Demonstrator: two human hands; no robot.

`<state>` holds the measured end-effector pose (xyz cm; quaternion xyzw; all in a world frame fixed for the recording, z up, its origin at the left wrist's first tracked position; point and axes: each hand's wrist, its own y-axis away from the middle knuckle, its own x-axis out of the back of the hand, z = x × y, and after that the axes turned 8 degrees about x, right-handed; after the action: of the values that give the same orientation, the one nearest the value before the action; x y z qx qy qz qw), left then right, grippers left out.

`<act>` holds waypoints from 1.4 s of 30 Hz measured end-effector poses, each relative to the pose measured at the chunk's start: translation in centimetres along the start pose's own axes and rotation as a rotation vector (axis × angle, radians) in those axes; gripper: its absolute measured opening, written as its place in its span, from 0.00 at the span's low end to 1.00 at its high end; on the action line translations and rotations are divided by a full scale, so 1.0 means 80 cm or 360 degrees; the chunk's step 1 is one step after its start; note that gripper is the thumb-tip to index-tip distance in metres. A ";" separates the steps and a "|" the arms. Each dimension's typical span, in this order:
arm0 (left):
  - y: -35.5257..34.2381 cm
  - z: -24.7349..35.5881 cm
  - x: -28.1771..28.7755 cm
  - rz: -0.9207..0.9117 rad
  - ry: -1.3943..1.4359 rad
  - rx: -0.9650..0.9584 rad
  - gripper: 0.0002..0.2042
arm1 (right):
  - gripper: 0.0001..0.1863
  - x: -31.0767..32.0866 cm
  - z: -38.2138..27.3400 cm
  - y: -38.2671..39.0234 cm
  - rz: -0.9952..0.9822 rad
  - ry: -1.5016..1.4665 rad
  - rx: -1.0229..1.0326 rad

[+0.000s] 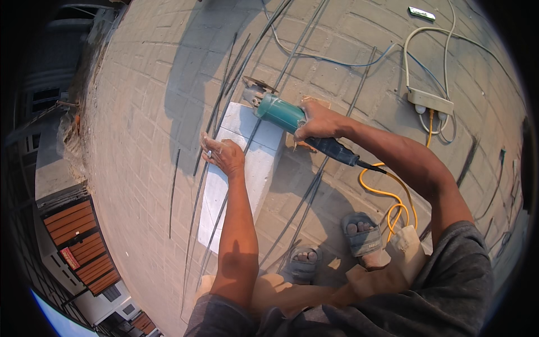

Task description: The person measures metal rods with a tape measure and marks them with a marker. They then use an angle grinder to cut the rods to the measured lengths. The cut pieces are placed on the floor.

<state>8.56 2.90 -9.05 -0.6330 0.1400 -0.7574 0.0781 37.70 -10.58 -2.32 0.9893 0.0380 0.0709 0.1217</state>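
Observation:
My right hand (317,121) grips a green angle grinder (279,112), its disc (259,84) raised at the far end of a long white block (219,213). A thin metal rod (252,135) lies lengthwise across the block, under the grinder. My left hand (222,154), with a ring, has its fingers curled at the block's left edge near the rods; what they hold is unclear. More long dark rods (223,84) lie beside the block on the pavers. A black cord runs from the grinder toward a yellow cable (398,205).
A white power strip (429,101) with tangled cables sits on the paving (342,33) at right. A small pale object (421,14) lies at the back. My sandalled feet (359,236) are below the block. A kerb, wall and wooden gate (78,241) are at far left.

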 end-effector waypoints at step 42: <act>0.000 0.000 0.004 0.0012 0.0010 0.0005 0.32 | 0.28 0.000 -0.005 0.003 0.0006 0.0060 0.0001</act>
<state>8.52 2.84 -8.76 -0.6300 0.1413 -0.7593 0.0814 37.69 -10.69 -1.90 0.9879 0.0385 0.0897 0.1207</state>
